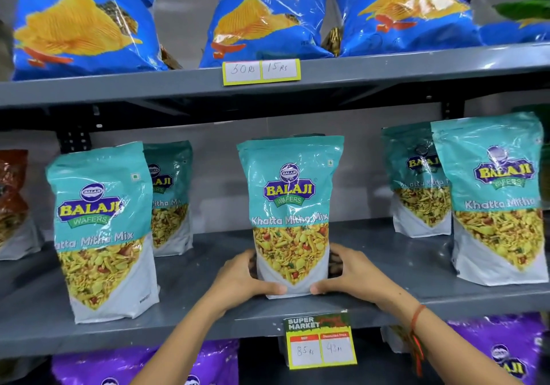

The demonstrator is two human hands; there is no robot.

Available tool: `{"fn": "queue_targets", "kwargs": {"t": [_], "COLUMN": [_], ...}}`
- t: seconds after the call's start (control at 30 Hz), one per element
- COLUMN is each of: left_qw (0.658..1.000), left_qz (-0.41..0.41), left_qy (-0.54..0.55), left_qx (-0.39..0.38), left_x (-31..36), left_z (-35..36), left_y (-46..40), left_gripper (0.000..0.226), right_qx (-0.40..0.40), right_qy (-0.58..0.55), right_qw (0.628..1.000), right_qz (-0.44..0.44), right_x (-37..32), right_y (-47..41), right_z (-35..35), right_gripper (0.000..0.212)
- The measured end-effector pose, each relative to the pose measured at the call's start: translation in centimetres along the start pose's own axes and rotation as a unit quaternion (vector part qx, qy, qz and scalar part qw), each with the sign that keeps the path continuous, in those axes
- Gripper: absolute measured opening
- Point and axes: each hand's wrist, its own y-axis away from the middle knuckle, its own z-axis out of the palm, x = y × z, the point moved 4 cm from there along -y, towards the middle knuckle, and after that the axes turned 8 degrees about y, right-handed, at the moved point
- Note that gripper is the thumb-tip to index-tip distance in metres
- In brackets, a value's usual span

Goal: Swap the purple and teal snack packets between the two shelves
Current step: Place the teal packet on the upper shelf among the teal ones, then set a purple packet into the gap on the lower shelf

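Observation:
A teal Balaji Khatta Mitha Mix packet (291, 206) stands upright at the middle of the grey middle shelf (196, 268). My left hand (244, 277) grips its lower left edge and my right hand (348, 271) grips its lower right edge, thumbs on the front. More teal packets stand on the same shelf: one at the left front (101, 230), one behind it (171, 197), two at the right (491, 200) (416, 182). Purple packets fill the shelf below, at the left (128, 367) and at the right (506, 346), mostly cut off by the frame.
Blue Crunchem chip bags (262, 18) line the top shelf. A red-brown packet (13, 203) stands at the far left of the middle shelf. Price tags hang on the top shelf edge (262, 71) and the middle shelf edge (321, 343).

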Motion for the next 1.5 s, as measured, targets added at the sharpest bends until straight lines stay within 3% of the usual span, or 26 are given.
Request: {"fn": "queue_targets", "kwargs": {"t": [0.23,0.4,0.5,0.6,0.67,0.73,0.9,1.0,1.1,1.23,1.37,1.43,1.5], "left_qw": [1.000,0.995,0.985,0.977,0.961,0.939,0.873,0.873,0.897,0.912,0.941,0.947,0.946], "left_qz": [-0.008,0.007,0.047,0.111,0.145,0.159,0.147,0.052,-0.102,-0.288,-0.297,-0.286,-0.281], "left_qy": [-0.026,-0.099,-0.149,-0.072,-0.010,0.038,0.111,0.141,0.087,0.031,0.078,0.078,0.079], "left_qx": [0.000,0.020,0.075,0.166,0.237,0.304,0.452,0.464,0.420,0.290,0.144,0.124,0.137], "left_x": [0.7,1.2,2.0,2.4,2.0,0.7,-7.2,-14.5,-22.6,-29.0,-32.2,-34.4,-35.9], "left_z": [1.6,1.5,1.0,-0.2,-1.2,-2.2,-3.0,-1.7,-0.6,0.0,0.9,1.3,1.8], "left_y": [-0.7,0.1,2.0,5.1,7.7,10.3,15.6,18.6,20.8,21.4,19.5,18.9,18.8], "left_gripper": [0.087,0.089,0.098,0.089,0.071,0.053,0.019,0.015,0.019,0.050,0.077,0.084,0.077], "right_qx": [-0.010,0.004,0.149,0.317,0.369,0.372,0.280,0.147,0.008,-0.140,-0.228,-0.248,-0.235], "right_qy": [-0.021,-0.040,-0.029,-0.002,-0.024,-0.049,-0.039,-0.022,-0.025,-0.018,-0.013,-0.022,-0.035], "right_qw": [1.000,0.999,0.988,0.948,0.925,0.917,0.928,0.967,0.997,0.985,0.968,0.962,0.963], "right_qz": [0.018,0.014,-0.003,-0.042,-0.088,-0.135,-0.244,-0.206,-0.075,0.100,0.106,0.114,0.127], "right_x": [1.6,1.2,0.0,-2.5,-4.6,-6.0,-6.2,-2.6,2.0,7.2,9.3,9.5,9.4], "right_y": [-0.1,0.6,2.3,5.8,8.2,10.0,12.5,12.2,10.5,8.3,6.7,6.2,6.1], "right_z": [-1.4,-0.8,-0.7,0.2,1.5,3.9,13.5,20.5,26.3,32.3,36.4,37.5,38.1], "right_gripper": [0.066,0.089,0.096,0.067,0.046,0.038,0.019,0.013,0.025,0.066,0.070,0.077,0.076]}}
